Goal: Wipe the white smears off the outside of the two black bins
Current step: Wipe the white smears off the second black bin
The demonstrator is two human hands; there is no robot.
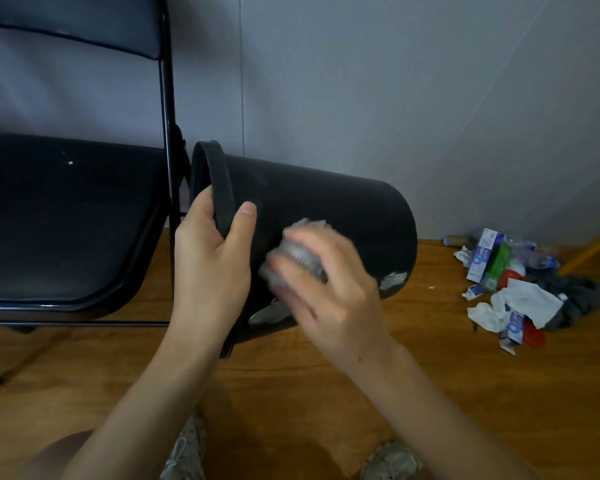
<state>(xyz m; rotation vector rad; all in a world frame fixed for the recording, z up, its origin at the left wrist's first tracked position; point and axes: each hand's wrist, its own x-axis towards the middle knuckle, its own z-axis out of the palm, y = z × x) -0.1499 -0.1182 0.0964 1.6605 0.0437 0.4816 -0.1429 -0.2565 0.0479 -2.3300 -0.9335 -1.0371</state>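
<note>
A black bin (329, 206) is held on its side in the air, its open rim toward the chair and its base to the right. My left hand (210, 258) grips the rim, thumb over the outside band. My right hand (329, 289) holds a silvery wad of steel wool (300, 258) against the bin's side; hand and wad are motion-blurred. A white smear (392, 280) shows near the base edge. Another greyish smear (267, 312) lies on the underside below my right hand. Only one bin is in view.
A black folding chair (66, 216) stands at the left, close to the bin's rim. A heap of rubbish (510, 289) with toothpaste boxes, tissue and dark cloth lies on the wooden floor (291, 393) at the right. My shoes (390, 460) show at the bottom.
</note>
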